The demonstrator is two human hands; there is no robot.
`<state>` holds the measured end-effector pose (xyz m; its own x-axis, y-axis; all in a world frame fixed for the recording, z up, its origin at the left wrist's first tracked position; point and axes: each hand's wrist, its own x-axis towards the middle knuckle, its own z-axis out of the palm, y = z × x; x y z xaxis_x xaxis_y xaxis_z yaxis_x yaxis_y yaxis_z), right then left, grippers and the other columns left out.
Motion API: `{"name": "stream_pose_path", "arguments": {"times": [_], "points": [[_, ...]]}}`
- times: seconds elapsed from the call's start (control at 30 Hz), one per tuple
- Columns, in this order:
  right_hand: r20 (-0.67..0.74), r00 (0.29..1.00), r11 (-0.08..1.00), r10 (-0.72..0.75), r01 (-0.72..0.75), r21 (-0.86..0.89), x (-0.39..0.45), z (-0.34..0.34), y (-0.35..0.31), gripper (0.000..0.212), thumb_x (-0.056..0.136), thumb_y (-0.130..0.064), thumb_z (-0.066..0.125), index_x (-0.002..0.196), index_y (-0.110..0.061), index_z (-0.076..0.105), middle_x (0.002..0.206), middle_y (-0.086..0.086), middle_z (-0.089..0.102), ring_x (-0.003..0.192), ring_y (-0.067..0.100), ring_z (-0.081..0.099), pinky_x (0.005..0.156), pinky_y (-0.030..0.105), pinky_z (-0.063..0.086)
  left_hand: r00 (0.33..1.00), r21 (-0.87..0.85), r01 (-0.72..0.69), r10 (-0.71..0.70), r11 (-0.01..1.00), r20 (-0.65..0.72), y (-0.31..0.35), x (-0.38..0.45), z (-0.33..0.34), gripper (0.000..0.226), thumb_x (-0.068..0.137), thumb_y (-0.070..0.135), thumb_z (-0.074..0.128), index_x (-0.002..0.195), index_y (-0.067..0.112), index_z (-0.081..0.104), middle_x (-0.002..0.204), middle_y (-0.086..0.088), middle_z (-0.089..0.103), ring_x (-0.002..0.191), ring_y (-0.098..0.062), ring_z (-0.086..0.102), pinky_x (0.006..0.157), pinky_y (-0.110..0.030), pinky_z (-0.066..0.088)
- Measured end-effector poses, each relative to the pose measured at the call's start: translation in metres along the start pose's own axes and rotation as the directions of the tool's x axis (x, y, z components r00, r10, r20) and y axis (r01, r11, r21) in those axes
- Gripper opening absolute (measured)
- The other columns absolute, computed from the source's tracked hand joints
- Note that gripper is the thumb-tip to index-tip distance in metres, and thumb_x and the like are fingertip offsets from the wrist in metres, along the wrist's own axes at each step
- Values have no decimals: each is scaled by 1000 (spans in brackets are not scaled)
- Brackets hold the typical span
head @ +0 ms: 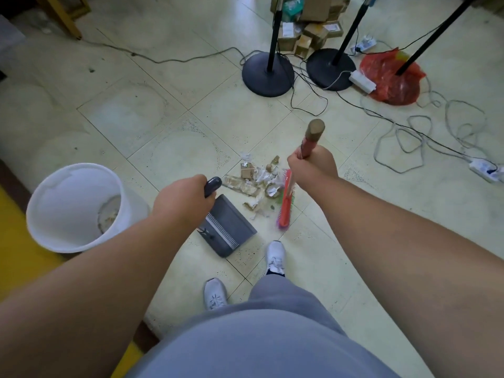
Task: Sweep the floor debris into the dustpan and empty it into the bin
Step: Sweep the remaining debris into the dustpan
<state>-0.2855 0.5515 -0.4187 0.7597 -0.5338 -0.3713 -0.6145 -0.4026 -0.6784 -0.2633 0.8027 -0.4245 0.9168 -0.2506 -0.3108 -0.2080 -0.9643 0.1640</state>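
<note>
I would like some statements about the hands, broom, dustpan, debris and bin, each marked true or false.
1. The left hand grips the dustpan handle. True.
2. The right hand holds nothing. False: it grips the broom handle.
3. The debris already lies inside the dustpan. False: it lies on the floor beside it.
4. The white bin stands to the person's left. True.
5. The broom head is blue. False: it is red.

The left hand grips the grey dustpan by its handle while the right hand holds the red broom, whose bristles touch a heap of paper scraps just beyond the pan, with the white bin standing to the left.
</note>
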Motion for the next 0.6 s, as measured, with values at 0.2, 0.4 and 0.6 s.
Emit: {"name": "stream_pose_path", "arguments": {"times": [0.2,0.4,0.6], "points": [[181,968,947,-175,215,-238,56,-18,-5,11,74,-18,43,71,-10,51,64,1,55,58,22,45,51,32,38,993,-13,116,-116,993,20,25,26,7,24,96,39,44,85,18,47,69,-1,54,67,-27,56,56,-29,39],[323,914,881,-245,349,-320,104,-26,31,16,88,-34,62,88,-18,67,99,10,63,86,26,60,57,21,35,990,-1,128,-128,992,63,52,44,16,26,98,40,43,81,19,43,67,0,50,67,-27,54,54,-28,36],[488,843,887,-226,385,-255,104,-21,39,34,94,-35,60,110,-6,65,107,8,56,74,2,60,63,7,47,988,-9,137,-136,991,68,67,58,10,31,98,42,40,79,18,44,69,-3,53,68,-30,56,57,-30,40]]}}
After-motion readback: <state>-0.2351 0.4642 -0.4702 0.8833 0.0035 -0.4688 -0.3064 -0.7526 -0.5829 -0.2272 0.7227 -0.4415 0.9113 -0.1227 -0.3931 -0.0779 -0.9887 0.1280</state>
